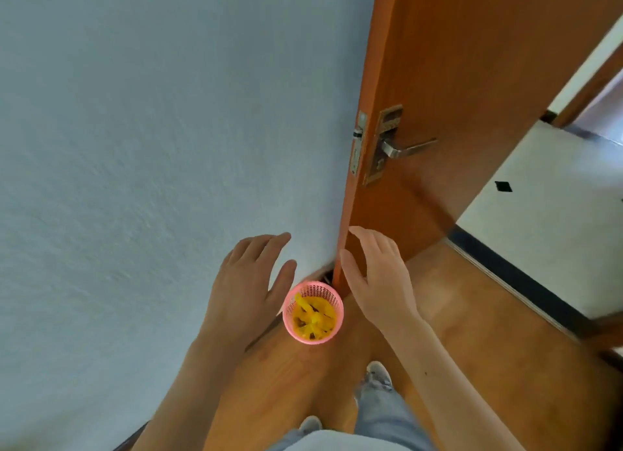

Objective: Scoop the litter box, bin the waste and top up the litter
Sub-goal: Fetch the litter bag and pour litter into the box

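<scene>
Head view: both empty, my left hand (249, 282) and right hand (377, 278) spread open over the pink bin (313, 312) in the floor corner, wall (151, 147) left, door edge (354, 214) right; I'd grip low, lifting toward me where floor lies open.

A pale blue textured wall (151, 147) is filling the left side, meeting an open brown wooden door (472, 63) with a metal lever handle (406, 147); wood flooring (488, 332) is giving way to white tile (546, 221) past a dark threshold strip (515, 282)
</scene>
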A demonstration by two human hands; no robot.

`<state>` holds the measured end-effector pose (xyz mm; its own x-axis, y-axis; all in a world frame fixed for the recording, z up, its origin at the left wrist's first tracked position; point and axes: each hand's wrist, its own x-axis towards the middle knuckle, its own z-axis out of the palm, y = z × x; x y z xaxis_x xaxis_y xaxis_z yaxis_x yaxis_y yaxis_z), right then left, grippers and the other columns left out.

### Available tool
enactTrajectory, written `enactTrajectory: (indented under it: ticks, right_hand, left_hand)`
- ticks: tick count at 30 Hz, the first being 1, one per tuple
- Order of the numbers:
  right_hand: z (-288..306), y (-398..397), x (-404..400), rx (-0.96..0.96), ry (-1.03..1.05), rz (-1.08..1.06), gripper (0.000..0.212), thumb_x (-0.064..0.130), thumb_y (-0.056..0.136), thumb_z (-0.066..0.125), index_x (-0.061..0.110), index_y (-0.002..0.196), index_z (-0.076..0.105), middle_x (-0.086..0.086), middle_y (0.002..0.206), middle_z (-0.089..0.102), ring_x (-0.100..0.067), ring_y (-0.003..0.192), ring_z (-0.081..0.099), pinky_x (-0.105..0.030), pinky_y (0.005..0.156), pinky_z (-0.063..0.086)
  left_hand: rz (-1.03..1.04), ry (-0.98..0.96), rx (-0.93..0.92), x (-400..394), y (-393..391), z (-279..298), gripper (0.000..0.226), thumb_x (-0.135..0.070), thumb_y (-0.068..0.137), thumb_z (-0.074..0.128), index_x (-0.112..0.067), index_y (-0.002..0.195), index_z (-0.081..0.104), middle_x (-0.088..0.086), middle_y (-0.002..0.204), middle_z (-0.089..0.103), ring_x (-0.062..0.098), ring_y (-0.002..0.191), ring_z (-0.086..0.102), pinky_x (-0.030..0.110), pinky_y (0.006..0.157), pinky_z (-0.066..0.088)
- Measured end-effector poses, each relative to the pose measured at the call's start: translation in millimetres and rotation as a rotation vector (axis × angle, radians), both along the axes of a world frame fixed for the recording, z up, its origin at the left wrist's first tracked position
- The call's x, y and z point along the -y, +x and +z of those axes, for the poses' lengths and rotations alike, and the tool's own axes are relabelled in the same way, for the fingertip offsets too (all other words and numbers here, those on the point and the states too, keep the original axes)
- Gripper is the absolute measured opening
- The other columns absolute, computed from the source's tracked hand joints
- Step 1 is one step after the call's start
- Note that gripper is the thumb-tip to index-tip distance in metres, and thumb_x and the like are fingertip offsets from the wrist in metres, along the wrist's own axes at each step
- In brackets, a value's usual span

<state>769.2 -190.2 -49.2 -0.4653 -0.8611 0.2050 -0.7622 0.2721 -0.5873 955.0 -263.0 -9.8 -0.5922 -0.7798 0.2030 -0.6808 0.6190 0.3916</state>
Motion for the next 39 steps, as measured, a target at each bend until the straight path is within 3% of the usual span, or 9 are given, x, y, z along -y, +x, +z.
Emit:
enactTrajectory:
  ticks: [8,12,16,20,23,26,30,35,39]
  right_hand:
    - [10.9,-13.5,-121.9,0.017,0.038,-0.489,0.05,0.055,0.095,0.029,0.029,0.135,0.046,0.009,0.137,0.05,-0.013,0.127,0.043,-0.034,0.106,0.041]
    - [18.1,-15.6,-188.9,0.057,0.061,-0.693,0.045,0.053,0.096,0.033,0.034,0.137,0.04,0.012,0.142,0.043,-0.013,0.132,0.038,-0.041,0.109,0.039]
    - [27.9,-18.4,-253.7,0.064,0.08,-0.872,0.048,0.056,0.096,0.034,0.036,0.139,0.038,0.014,0.146,0.039,-0.012,0.136,0.034,-0.04,0.111,0.035]
    - [30.9,-23.5,-320.3,-0.053,0.186,-0.943,0.049,0.054,0.096,0.035,0.035,0.141,0.038,0.013,0.148,0.038,-0.014,0.141,0.026,-0.032,0.115,0.01]
    - [26.2,-29.7,-375.5,-0.136,0.33,-0.961,0.052,0.057,0.095,0.029,0.037,0.143,0.035,0.012,0.151,0.033,-0.017,0.145,0.018,-0.037,0.115,-0.002]
    - [23.3,-34.3,-434.5,-0.09,0.319,-1.044,0.054,0.059,0.093,0.029,0.037,0.142,0.035,0.013,0.151,0.034,-0.016,0.145,0.02,-0.039,0.117,0.004]
    - [21.7,-45.7,-519.4,-0.047,0.279,-1.169,0.05,0.054,0.095,0.037,0.036,0.141,0.038,0.013,0.148,0.039,-0.014,0.143,0.025,-0.039,0.117,0.013]
    - [21.5,-57.9,-613.7,0.003,0.248,-1.313,0.048,0.049,0.096,0.037,0.033,0.142,0.036,0.01,0.146,0.041,-0.016,0.14,0.03,-0.04,0.115,0.026]
    - [27.7,-67.2,-665.6,-0.002,0.193,-1.389,0.047,0.044,0.097,0.04,0.028,0.141,0.04,0.006,0.142,0.047,-0.017,0.135,0.037,-0.038,0.11,0.033]
  left_hand:
    - [-0.394,0.022,-0.048,-16.7,-65.5,5.3,0.058,-0.053,0.092,0.027,-0.017,0.126,0.057,0.004,0.125,0.062,0.023,0.115,0.056,0.033,0.093,0.04]
    - [-0.566,0.028,-0.074,-55.0,-108.0,7.8,0.045,-0.046,0.093,0.038,-0.019,0.122,0.06,0.001,0.12,0.063,0.02,0.11,0.057,0.027,0.088,0.038]
    - [-0.751,0.038,-0.058,-107.6,-145.1,9.8,0.053,-0.052,0.092,0.032,-0.02,0.125,0.058,-0.001,0.123,0.062,0.02,0.111,0.057,0.028,0.09,0.04]
    - [-0.927,-0.006,-0.026,-169.6,-182.0,5.7,0.056,-0.058,0.094,0.026,-0.025,0.13,0.053,-0.002,0.131,0.057,0.021,0.12,0.052,0.04,0.1,0.044]
    - [-1.059,-0.095,-0.023,-228.8,-205.3,5.7,0.055,-0.056,0.095,0.025,-0.023,0.128,0.056,0.0,0.132,0.056,0.022,0.122,0.05,0.041,0.101,0.043]
    - [-1.153,-0.114,0.004,-296.0,-225.9,6.5,0.06,-0.059,0.095,0.019,-0.024,0.128,0.056,0.0,0.133,0.055,0.022,0.124,0.05,0.04,0.103,0.041]
    - [-1.231,-0.13,0.015,-388.5,-251.9,5.6,0.053,-0.054,0.093,0.031,-0.024,0.129,0.056,-0.001,0.129,0.058,0.021,0.119,0.055,0.03,0.098,0.036]
    - [-1.315,-0.091,0.104,-483.3,-281.5,2.2,0.062,-0.058,0.089,0.027,-0.032,0.146,0.029,-0.008,0.13,0.055,0.012,0.118,0.052,0.028,0.096,0.044]
    - [-1.397,-0.153,0.119,-535.6,-306.6,0.2,0.062,-0.06,0.089,0.023,-0.034,0.144,0.032,-0.008,0.133,0.054,0.013,0.12,0.051,0.029,0.095,0.048]
